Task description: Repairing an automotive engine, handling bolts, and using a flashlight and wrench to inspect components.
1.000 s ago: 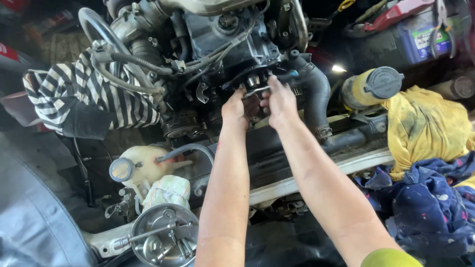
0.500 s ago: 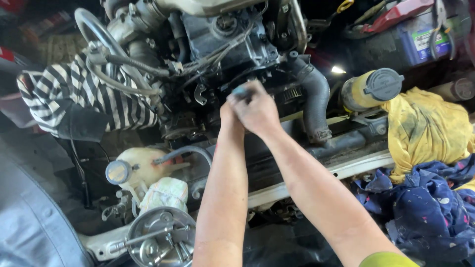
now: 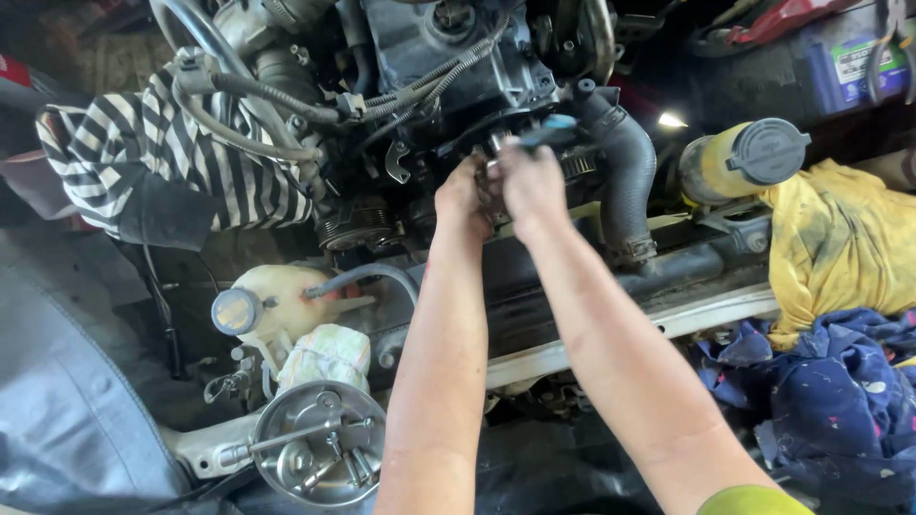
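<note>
Head view: both hands met at upper centre of frame, against the engine front (image 3: 448,57). Right hand (image 3: 530,187) pinched a small blue-tipped tool (image 3: 551,132) — looked light, stiff, prob. greasy; best gripped mid-shaft. Left hand (image 3: 462,198) curled close beside it — whether it held anything, couldn't tell.

— Left side? Striped cloth (image 3: 143,162) draped beside hoses; pale reservoir (image 3: 277,300) below, near a round metal dish (image 3: 320,443) holding bolts.
— Right side? Yellow rag (image 3: 840,248) over blue cloth (image 3: 821,401); yellow tank, dark cap (image 3: 768,151).
</note>
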